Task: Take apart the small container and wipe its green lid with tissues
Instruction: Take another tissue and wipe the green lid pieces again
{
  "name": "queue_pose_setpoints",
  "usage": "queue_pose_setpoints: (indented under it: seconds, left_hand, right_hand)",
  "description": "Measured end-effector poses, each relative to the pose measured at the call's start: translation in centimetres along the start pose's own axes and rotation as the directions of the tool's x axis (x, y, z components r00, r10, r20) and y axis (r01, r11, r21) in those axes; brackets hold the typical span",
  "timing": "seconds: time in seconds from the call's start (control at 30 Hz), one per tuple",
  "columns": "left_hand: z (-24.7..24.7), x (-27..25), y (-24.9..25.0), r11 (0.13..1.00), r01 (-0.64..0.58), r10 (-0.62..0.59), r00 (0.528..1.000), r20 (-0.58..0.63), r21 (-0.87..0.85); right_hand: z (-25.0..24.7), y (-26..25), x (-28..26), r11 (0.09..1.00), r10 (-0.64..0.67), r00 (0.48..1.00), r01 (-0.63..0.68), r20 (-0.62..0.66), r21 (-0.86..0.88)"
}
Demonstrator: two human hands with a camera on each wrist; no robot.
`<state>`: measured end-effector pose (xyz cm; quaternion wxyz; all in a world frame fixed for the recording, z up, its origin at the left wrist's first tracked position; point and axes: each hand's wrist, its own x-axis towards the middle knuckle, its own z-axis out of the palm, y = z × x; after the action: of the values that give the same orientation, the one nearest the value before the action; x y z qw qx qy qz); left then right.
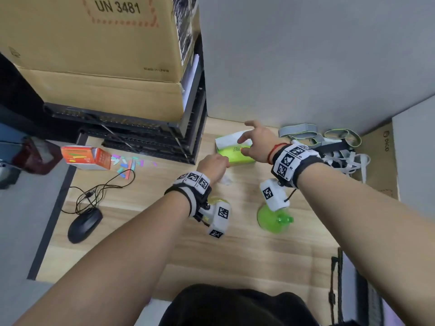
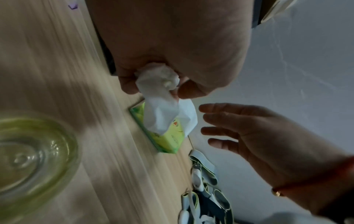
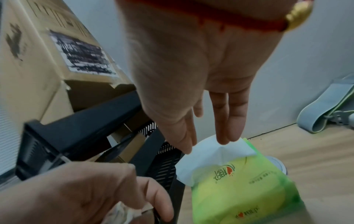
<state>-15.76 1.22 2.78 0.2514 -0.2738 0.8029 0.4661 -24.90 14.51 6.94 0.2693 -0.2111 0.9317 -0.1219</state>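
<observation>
The green lid (image 1: 273,218) lies on the wooden table (image 1: 235,250) below my right wrist. The clear container body (image 2: 28,151) stands apart from it, under my left wrist. My left hand (image 1: 219,163) grips a crumpled white tissue (image 2: 159,84) just in front of the green tissue pack (image 1: 235,156). My right hand (image 1: 244,143) hovers over the pack with straight, spread fingers. Its fingertips (image 3: 224,136) are at the top edge of the white sheet (image 3: 216,153) sticking out of the pack (image 3: 245,189); I cannot tell whether they touch it.
Stacked cardboard boxes (image 1: 94,55) sit on black racks (image 1: 146,128) at the back left. An orange box (image 1: 87,157), small coloured pieces (image 1: 127,163) and a black mouse (image 1: 84,224) with its cable lie at left. Grey straps (image 1: 329,142) are piled at right against the wall (image 1: 306,55).
</observation>
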Motion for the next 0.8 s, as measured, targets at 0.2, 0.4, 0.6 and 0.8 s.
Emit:
queue_pose_setpoints:
  seconds: [0.2, 0.4, 0.6, 0.8]
  left_hand:
    - [0.3, 2.7, -1.2, 0.968, -0.047, 0.029, 0.997, 0.078, 0.246]
    - [0.8, 5.1, -1.6, 0.929, -0.03, -0.024, 0.99, 0.14, 0.369]
    - [1.2, 6.1, -1.4, 0.911, -0.081, 0.035, 0.992, 0.119, 0.405]
    - [1.5, 5.7, -0.7, 0.89, -0.073, 0.029, 0.994, 0.103, 0.45]
  right_hand:
    - [1.6, 0.0, 3.7, 0.992, 0.086, 0.974, -0.065, 0.207, -0.109]
    - [-1.2, 0.7, 3.5, 0.989, 0.007, 0.999, 0.0, -0.042, 0.146]
    - [-5.0, -0.5, 1.5, 0.889, -0.074, 0.939, 0.216, -0.336, 0.405]
    - [-0.6, 2.0, 3.6, 0.989, 0.146, 0.989, -0.146, 0.005, -0.038]
